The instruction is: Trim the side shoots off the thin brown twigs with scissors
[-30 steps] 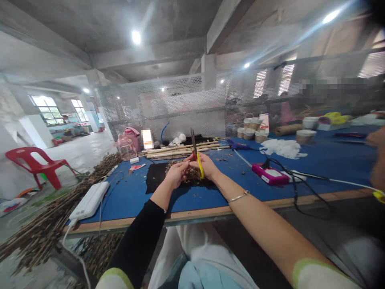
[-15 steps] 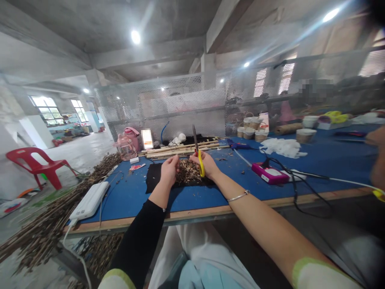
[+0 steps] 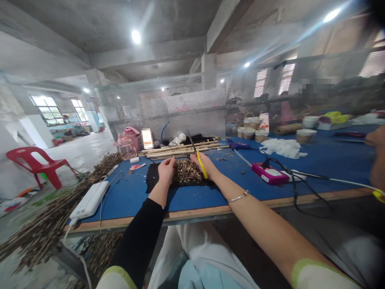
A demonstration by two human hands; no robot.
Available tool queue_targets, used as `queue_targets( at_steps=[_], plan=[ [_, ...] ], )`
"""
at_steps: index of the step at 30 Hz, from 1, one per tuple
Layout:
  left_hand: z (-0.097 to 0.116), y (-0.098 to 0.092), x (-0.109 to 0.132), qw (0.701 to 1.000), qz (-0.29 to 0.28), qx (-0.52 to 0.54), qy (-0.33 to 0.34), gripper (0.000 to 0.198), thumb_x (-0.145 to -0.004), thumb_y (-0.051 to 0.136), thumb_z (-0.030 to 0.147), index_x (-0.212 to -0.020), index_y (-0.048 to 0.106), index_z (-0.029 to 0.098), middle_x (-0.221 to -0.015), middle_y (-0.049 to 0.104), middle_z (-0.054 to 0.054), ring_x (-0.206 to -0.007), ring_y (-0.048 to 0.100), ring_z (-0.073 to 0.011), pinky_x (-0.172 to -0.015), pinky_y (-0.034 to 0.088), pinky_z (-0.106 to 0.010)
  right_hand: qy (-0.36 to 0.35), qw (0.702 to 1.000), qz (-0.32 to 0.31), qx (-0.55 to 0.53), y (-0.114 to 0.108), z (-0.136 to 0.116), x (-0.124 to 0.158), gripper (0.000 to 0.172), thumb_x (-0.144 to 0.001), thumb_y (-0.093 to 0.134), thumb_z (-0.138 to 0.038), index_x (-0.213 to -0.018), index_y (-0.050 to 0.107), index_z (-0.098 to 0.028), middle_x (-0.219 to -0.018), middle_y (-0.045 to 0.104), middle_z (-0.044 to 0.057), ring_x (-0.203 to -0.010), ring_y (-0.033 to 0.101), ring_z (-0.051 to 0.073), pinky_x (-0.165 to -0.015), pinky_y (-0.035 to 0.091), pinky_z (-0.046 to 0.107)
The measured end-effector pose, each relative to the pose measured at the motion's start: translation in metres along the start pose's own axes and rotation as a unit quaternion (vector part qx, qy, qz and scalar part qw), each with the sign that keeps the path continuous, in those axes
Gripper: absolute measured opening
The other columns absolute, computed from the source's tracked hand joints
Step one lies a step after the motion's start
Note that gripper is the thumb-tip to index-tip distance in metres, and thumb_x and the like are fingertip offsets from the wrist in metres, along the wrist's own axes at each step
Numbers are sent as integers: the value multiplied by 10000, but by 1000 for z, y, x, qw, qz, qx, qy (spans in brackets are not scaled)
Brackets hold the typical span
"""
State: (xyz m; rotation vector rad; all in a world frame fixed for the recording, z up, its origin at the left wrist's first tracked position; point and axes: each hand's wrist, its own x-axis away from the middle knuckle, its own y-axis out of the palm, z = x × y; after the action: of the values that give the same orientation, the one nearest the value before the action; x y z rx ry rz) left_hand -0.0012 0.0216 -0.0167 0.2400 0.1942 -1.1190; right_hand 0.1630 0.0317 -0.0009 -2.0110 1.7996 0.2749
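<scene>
Left hand [image 3: 166, 171]: held apart from the right, fingertips drawn together at the left edge of the heap; cannot tell if pinching anything.
Right hand [image 3: 209, 168]: closed around the scissors at the heap's right side.
Scissors [image 3: 202, 163]: yellow-handled, pointing away and leaning left.
Heap of dried plant pieces [image 3: 189, 173]: lies between both hands, spread on black cloth [image 3: 152, 180].
Blue tabletop [image 3: 192, 199]: carries the cloth near its front edge.
Pale sticks [image 3: 177, 151]: lie crosswise just beyond the heap.
White power bank [image 3: 90, 200]: rests well to the left, with cable attached.
Purple box [image 3: 268, 175]: sits to the right, near black cords [image 3: 296, 188].
</scene>
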Motion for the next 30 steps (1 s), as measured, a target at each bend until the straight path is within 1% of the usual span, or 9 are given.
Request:
queue_targets(
  at_steps=[2,4,9,13,17,21,24,27,30],
  plan=[
    [6,0,3,998,9,-51,48,259,-657,620,333,-798,657,118,-732,657,-63,-664,576,-132,-688,440,-261,-16,998,-5,54,1,-1,2,363,-616,613,-509,-670,458,-185,-597,474,-44,-553,394,95,-573,345,237],
    [11,1,8,989,4,-102,103,244,-665,619,326,-800,667,128,-769,668,-65,-705,586,-144,-725,436,-263,-20,998,-7,65,2,-1,3,353,-604,626,-487,-684,466,-182,-605,471,-45,-569,398,99,-584,349,240],
    [17,7,23,942,-63,-226,238,156,-689,618,296,-766,679,175,-757,663,-38,-726,572,-137,-735,422,-261,-38,999,-4,-27,3,-1,1,357,-554,669,-415,-719,457,-180,-640,472,-48,-579,423,93,-593,367,236],
    [17,9,27,924,-106,-254,265,119,-684,635,261,-770,683,194,-761,659,-36,-752,565,-146,-747,410,-271,-16,996,-14,-83,4,1,0,356,-534,679,-384,-718,447,-185,-636,492,-50,-538,418,83,-565,372,233],
    [19,10,29,943,-136,-189,237,108,-668,648,261,-748,697,206,-777,668,-52,-765,572,-166,-770,403,-279,-13,997,-12,-80,1,1,-1,331,-530,680,-356,-699,450,-188,-616,510,-50,-525,434,84,-561,378,233],
    [20,10,29,966,-154,-133,157,120,-677,627,269,-733,705,197,-774,684,-55,-764,585,-191,-780,403,-293,-32,997,-9,-74,-1,-1,0,316,-531,679,-318,-707,449,-191,-624,534,-44,-570,482,100,-621,404,248],
    [16,11,28,973,-177,-107,102,147,-649,645,298,-712,702,178,-716,675,-41,-703,572,-175,-693,415,-265,-40,997,-23,-63,-2,-2,0,304,-540,670,-301,-721,451,-192,-652,557,-34,-594,509,109,-641,417,260],
    [13,12,27,976,-214,-49,13,243,-653,635,366,-743,692,148,-695,650,-44,-609,530,-127,-538,382,-212,-50,997,-29,-48,-3,-4,0,292,-550,664,-278,-734,456,-189,-666,559,-31,-591,514,108,-635,423,259],
    [13,13,27,959,-264,44,-96,282,-652,643,378,-762,673,120,-737,633,-60,-565,491,-83,-475,337,-178,-58,996,-44,-56,-4,-7,2,276,-567,655,-270,-737,454,-187,-661,552,-36,-580,511,103,-627,425,255]
  ],
)
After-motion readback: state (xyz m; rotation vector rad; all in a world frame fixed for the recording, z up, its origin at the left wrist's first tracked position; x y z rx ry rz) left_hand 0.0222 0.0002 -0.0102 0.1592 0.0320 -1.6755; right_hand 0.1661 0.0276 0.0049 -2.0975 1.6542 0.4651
